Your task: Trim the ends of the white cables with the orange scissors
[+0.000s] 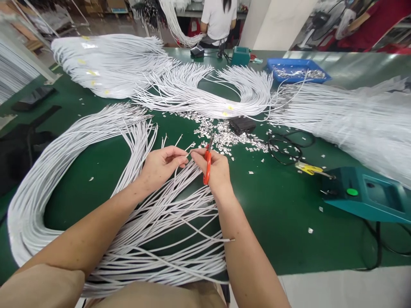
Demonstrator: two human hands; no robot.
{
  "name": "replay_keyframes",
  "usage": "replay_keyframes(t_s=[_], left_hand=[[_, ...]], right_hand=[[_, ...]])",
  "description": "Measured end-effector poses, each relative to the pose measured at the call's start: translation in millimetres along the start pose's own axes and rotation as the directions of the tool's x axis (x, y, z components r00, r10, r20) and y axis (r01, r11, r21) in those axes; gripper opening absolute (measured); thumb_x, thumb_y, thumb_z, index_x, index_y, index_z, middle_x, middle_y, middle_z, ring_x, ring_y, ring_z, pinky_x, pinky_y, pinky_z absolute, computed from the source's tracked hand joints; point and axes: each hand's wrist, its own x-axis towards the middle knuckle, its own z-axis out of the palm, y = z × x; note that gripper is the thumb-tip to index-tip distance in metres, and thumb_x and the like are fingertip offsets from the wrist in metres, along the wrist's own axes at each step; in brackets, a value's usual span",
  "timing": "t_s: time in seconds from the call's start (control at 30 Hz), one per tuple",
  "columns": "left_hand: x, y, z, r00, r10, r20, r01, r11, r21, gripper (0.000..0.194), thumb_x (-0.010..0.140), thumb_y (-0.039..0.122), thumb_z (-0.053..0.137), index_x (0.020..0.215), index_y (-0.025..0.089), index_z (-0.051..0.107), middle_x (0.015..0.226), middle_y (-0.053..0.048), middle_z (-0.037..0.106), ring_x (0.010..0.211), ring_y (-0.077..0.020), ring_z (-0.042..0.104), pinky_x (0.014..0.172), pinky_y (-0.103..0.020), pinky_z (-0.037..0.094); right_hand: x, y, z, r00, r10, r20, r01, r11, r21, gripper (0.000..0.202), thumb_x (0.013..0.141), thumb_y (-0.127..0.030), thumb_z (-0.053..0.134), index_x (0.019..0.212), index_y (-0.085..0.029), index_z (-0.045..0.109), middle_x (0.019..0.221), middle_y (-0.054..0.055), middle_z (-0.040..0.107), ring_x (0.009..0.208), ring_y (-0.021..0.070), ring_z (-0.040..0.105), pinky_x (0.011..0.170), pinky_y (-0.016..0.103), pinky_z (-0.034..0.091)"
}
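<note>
White cables [160,214] lie in a thick bundle under my forearms, their stripped ends fanned out. My left hand [163,166] is closed, thumb and forefinger pinching one white cable close to its end. Just to its right, my right hand [213,166] has its thumb and forefinger together at the tip of that cable. A pair of scissors with orange-red handles [207,164] is held in my right hand, dark blades pointing away from me. The fingertips hide most of the cable end. Small silvery pieces [221,132] are scattered on the green table beyond my hands.
More white cable bundles [109,64] lie across the back and right. A black block [242,125] sits among the silvery pieces. At right stands a teal device [369,192] with a yellow-handled tool [308,168] beside it. A blue tray [297,70] is farther back. Other people sit beyond the table.
</note>
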Motion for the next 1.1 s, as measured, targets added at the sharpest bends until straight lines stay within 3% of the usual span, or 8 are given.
replay_keyframes(t_s=[0.17,0.83,0.97,1.1], left_hand=[[-3.1,1.1,2.2,0.998,0.055,-0.019,-0.052,0.993,0.102,0.016,0.079,0.030,0.067,0.088,0.017,0.070,0.075,-0.002,0.071,0.070,-0.0157,0.066,0.073,-0.029,0.052],[-3.5,-0.4,2.6,0.997,0.071,-0.041,-0.065,0.989,0.132,0.018,0.077,0.033,0.070,0.087,0.018,0.070,0.085,-0.004,0.073,0.077,-0.0165,0.066,0.074,-0.029,0.051],[-1.9,-1.5,2.4,0.999,0.030,-0.025,-0.029,0.999,0.036,0.020,0.074,0.032,0.074,0.085,0.016,0.069,0.084,-0.004,0.072,0.077,-0.0163,0.065,0.074,-0.029,0.052],[0.4,-0.2,2.4,0.995,-0.063,0.080,0.077,0.980,-0.183,0.021,0.075,0.028,0.072,0.090,0.016,0.063,0.074,-0.001,0.069,0.070,-0.0141,0.065,0.072,-0.028,0.051]], right_hand=[[-1.2,-0.1,6.7,0.994,0.109,-0.029,-0.102,0.976,0.195,0.016,0.066,-0.030,0.072,0.077,-0.018,0.074,0.076,0.002,0.072,0.071,0.0141,0.062,0.071,0.028,0.047],[-4.6,-0.8,10.3,0.989,0.144,-0.045,-0.131,0.965,0.227,0.016,0.066,-0.030,0.070,0.075,-0.017,0.075,0.083,0.003,0.074,0.072,0.0135,0.061,0.067,0.026,0.046],[-4.5,-1.0,11.2,0.987,0.158,-0.041,-0.141,0.951,0.277,0.014,0.064,-0.028,0.070,0.072,-0.017,0.074,0.076,0.002,0.071,0.068,0.0126,0.059,0.065,0.027,0.044],[-3.6,0.3,11.9,0.981,0.196,0.006,-0.185,0.916,0.357,0.011,0.062,-0.026,0.072,0.067,-0.016,0.071,0.063,-0.002,0.063,0.057,0.0087,0.049,0.058,0.025,0.039]])
